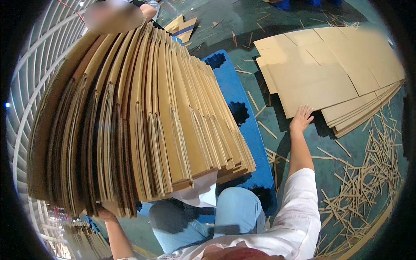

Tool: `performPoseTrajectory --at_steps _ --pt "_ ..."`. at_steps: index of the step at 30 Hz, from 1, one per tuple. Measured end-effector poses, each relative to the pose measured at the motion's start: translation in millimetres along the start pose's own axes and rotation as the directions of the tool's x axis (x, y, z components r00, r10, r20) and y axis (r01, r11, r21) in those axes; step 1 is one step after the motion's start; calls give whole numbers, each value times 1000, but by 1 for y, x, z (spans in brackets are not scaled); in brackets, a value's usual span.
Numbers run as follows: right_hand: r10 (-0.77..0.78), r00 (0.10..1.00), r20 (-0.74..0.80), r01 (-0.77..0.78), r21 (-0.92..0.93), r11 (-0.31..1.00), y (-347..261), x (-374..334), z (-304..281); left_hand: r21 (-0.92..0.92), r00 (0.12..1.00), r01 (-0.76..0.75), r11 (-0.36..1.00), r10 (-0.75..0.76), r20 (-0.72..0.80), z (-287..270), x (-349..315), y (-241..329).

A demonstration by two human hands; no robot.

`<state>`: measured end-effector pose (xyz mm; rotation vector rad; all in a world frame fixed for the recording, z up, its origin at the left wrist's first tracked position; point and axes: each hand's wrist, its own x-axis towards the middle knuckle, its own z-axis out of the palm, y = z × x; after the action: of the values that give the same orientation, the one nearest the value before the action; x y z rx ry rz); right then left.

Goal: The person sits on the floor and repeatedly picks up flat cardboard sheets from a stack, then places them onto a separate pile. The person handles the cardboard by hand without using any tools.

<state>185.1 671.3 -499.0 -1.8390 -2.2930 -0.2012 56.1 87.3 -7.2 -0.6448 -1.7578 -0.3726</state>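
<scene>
A tall stack of folded cardboard boxes (pixel 177 130) fills the left and middle, its layers fanned in front of my knees. My left hand (pixel 105 212) is at the lower near edge of this stack; its fingers are hidden by the cardboard. To the right, my right hand (pixel 302 118) reaches out with fingers spread at the near edge of a flat cardboard sheet (pixel 312 82). That sheet lies on top of a low pile of flat cardboard (pixel 364 110). A white paper (pixel 199 190) hangs from the stack's near edge above my legs.
Blue pallet (pixel 255 134) lies under the stack. Many thin cardboard strips (pixel 368 177) litter the green floor at right. A white barred fence (pixel 26 108) curves along the left. Another person's arm (pixel 149 11) shows at the far end, beyond the stack.
</scene>
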Motion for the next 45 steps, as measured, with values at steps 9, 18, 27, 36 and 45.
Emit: performPoseTrajectory --at_steps 9,18,27,36,45 --pt "-179 984 3 177 142 974 -10 8 -65 -84 1000 29 996 -30 -2 -14 -5 -5" --pt "-272 830 -487 493 413 766 143 0 -294 -366 985 155 918 -170 -9 -13 21 19" --pt "-12 627 -779 445 345 827 282 -41 -575 -376 994 -103 921 82 -70 -31 -48 112" --pt "398 909 119 -152 987 52 518 -8 -527 562 -321 800 -211 641 697 -62 -187 305" --pt "454 641 619 -425 779 -462 486 -268 -264 254 -171 963 -94 517 839 -86 -181 301"
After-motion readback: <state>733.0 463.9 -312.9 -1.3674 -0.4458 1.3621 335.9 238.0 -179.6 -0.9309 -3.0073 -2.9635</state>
